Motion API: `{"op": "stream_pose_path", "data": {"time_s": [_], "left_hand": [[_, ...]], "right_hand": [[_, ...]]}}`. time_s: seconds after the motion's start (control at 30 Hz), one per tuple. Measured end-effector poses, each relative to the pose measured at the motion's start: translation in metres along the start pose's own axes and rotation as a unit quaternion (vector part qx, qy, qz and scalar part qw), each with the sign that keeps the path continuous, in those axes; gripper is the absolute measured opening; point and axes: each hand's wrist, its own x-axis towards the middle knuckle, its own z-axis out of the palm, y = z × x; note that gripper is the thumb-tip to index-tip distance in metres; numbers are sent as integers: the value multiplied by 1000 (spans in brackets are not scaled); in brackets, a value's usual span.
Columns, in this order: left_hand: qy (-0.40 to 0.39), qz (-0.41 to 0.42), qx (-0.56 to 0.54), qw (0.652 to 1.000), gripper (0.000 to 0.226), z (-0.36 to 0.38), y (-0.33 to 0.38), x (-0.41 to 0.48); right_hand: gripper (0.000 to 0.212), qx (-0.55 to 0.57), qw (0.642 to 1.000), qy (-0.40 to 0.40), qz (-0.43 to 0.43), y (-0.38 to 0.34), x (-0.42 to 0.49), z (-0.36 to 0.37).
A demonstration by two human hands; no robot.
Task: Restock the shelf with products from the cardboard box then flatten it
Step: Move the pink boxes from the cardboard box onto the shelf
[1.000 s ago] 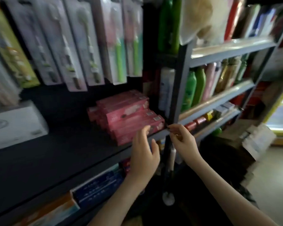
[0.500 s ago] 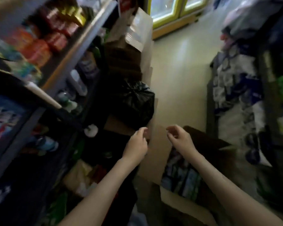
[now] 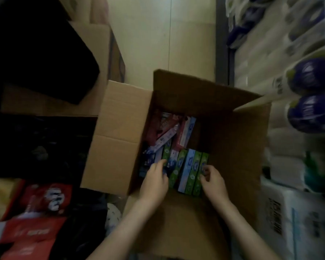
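Observation:
An open cardboard box (image 3: 233,137) stands on the floor below me, flaps spread. Inside, a row of green and blue toothpaste boxes (image 3: 188,166) stands on edge at the near side. Red and white toothpaste boxes (image 3: 167,128) lie loose behind them. My left hand (image 3: 155,179) reaches into the box, its fingers curled onto the left end of the row. My right hand (image 3: 213,182) pinches the rightmost green box at the other end. The shelf is out of view.
Wrapped tissue packs (image 3: 308,76) are stacked along the right. Another cardboard box (image 3: 109,53) and a black bag (image 3: 36,44) sit at the upper left, with red packages (image 3: 38,212) at the lower left. A strip of pale floor (image 3: 158,34) lies beyond the box.
My view swung from the shelf down to the box on the floor. Both hands left the shelf edge and dropped into the box onto the row of toothpaste boxes.

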Motion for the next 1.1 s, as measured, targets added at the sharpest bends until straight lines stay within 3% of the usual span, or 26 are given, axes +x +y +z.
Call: {"op": "stream_pose_path", "data": {"time_s": [0.23,0.33,0.4,0.5,0.6,0.7,0.8,0.93,1.0,1.1], "left_hand": [[19,-14,51,998,51,61,-42,101],[37,10,83,996,53,63,-55,143],[43,11,102,994,52,60,-62,162],[36,-8,93,995,52,59,-66,164],[15,-8,60,998,55,56,-56,146],[-28,-5,6,1000,43,31,-33,117],[-77,-71,-52,993,39,-12,6,78],[-113,-137,-188,966,57,-73,61,1],[-83,-130,-224,962,74,-107,82,-41],[-1,-70,-239,968,52,-167,103,-109]], "right_hand": [[35,10,999,34,-15,27,120,67],[37,-85,990,80,-76,11,162,94],[50,-144,982,87,-89,-5,180,112],[60,-139,986,85,-40,-19,193,134],[60,-10,993,107,40,-30,186,123],[61,171,976,98,93,-49,151,84],[59,286,952,23,108,-69,76,36],[37,302,949,-79,39,-122,-51,-14],[29,333,935,-127,-2,-152,-111,-35],[27,283,932,-210,-86,-192,-188,-59]]}}
